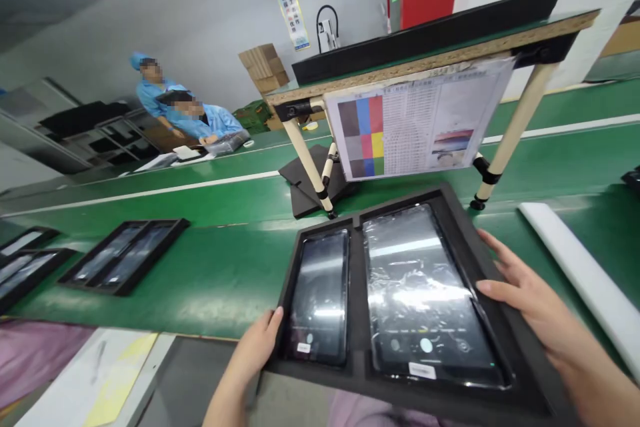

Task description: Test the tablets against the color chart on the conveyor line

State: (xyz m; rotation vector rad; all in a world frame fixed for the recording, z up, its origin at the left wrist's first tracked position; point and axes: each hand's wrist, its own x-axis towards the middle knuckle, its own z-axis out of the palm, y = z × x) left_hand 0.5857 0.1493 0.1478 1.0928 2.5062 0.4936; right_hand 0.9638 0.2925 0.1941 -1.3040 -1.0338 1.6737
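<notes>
A black foam tray [356, 293] with two pockets is held over the near edge of the green belt. The left pocket holds a dark tablet [320, 297]. The right pocket holds a larger tablet [425, 293] under shiny plastic wrap. My left hand [255, 347] grips the tray's near left edge, thumb on top beside the smaller tablet. My right hand [525, 293] clasps the tray's right rim, fingers lying over the foam next to the larger tablet.
Two more black trays [125, 255] [23, 263] with screens lie on the belt at left. A small stand [440, 47] with a colour chart sheet [415, 120] straddles the belt ahead. A white foam strip [580, 273] lies right. Two people in blue sit far left.
</notes>
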